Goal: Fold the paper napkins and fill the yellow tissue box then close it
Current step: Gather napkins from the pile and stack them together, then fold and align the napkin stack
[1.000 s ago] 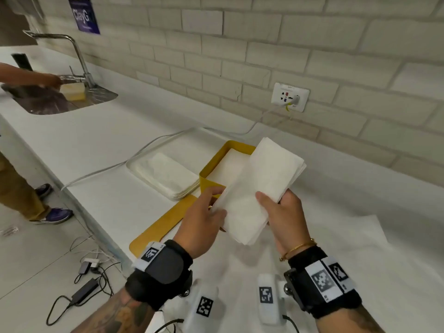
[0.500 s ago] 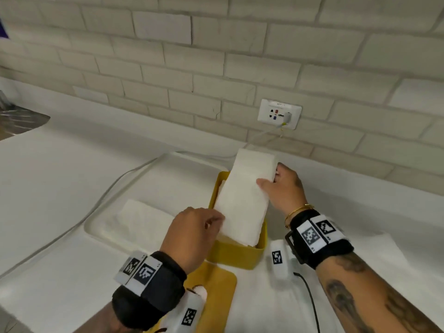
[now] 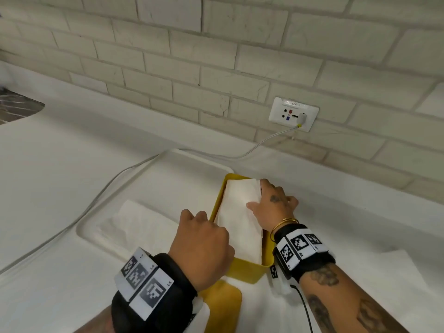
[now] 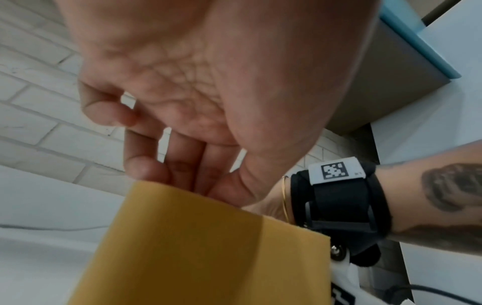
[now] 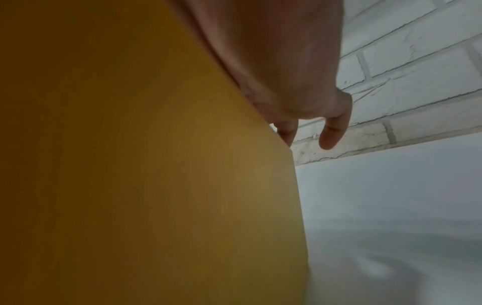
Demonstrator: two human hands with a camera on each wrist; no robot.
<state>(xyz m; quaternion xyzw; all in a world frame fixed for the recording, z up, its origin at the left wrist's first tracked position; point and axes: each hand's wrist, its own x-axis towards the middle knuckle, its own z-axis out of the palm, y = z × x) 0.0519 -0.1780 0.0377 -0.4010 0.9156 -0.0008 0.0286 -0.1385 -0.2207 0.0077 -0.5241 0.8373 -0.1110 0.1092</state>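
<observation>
The white counter [image 3: 72, 145] fills the head view, backed by a brick wall [image 3: 216, 56] from ten to two o'clock. A shallow white tray [image 3: 153, 188] lies at centre with loose napkins [image 3: 139, 224] on it at nine o'clock of the box, probably kept there as stock within easy reach. The yellow tissue box [image 3: 249, 272] stands open just right of the tray, its long axis running from six towards twelve. Its lid [image 3: 223, 306] lies flat at six o'clock, touching or nearly touching the near wall, so closing looks to need only a short lift.

A folded napkin stack [image 3: 240, 212] lies in the box, reaching from end to end. The right hand [image 3: 274, 207] rests over the three o'clock rim, thumb flat on the paper and fingers bent down over the far corner, seemingly seating the stack. The left hand [image 3: 204, 241] hovers at the nine o'clock wall, fingers loosely curled and empty in the left wrist view, likely to steady the box.

The stack looks snug between the walls, though how far its top lies below the rim cannot be told. Open counter lies at three o'clock; a cable [image 3: 264, 140] runs behind at twelve.
</observation>
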